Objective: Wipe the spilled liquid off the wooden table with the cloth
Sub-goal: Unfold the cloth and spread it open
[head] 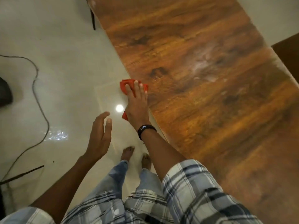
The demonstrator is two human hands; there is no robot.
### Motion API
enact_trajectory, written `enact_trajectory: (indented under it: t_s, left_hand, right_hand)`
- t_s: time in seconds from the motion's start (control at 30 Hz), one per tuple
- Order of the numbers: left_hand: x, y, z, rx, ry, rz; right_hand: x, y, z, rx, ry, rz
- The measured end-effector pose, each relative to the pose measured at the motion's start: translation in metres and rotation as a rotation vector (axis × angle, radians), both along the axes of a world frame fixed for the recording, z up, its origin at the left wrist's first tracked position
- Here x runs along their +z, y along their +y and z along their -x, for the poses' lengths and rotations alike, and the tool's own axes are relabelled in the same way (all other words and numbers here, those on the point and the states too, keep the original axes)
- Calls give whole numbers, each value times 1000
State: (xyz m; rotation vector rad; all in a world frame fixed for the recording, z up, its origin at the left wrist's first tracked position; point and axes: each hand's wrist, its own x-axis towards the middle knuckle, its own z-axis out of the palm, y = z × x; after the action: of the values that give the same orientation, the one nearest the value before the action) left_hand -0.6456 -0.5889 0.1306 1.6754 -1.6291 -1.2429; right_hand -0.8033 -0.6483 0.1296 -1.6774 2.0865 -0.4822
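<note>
A long wooden table (194, 102) runs from the top middle to the lower right. A pale wet smear of spilled liquid (203, 62) shines on its top, further along and to the right of my hands. My right hand (136, 102), with a black wristband, presses flat on a red cloth (127, 84) at the table's left edge; part of the cloth hangs over the edge under my palm. My left hand (101, 135) hovers over the floor to the left, fingers apart and holding nothing.
The pale tiled floor (56, 70) lies left of the table. A dark cable (38, 88) snakes over it, with a dark object (4, 92) at the left edge and a thin dark rod (22, 173) lower left. A table leg (93, 20) stands top middle. My bare feet (135, 156) are below my hands.
</note>
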Motion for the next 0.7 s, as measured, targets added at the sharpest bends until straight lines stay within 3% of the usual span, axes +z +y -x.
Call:
enact_trajectory:
  t_s: [0.1, 0.2, 0.3, 0.43, 0.57, 0.7]
  left_hand:
    - [11, 7, -18, 118, 21, -26]
    - [31, 11, -33, 241, 109, -83]
    - [55, 14, -41, 285, 255, -147]
    - [77, 23, -46, 190, 132, 91]
    - [101, 8, -58, -77, 37, 329]
    - [120, -20, -71, -206, 30, 338]
  right_hand:
    - [16, 15, -28, 97, -510, -49]
    - [32, 41, -49, 5, -817, -159]
    - [47, 50, -56, -68, -998, -248]
    - [64, 46, -58, -157, -1252, -384]
    - [89, 26, -69, -241, -1364, -520]
    - [110, 7, -83, -292, -1530, -642]
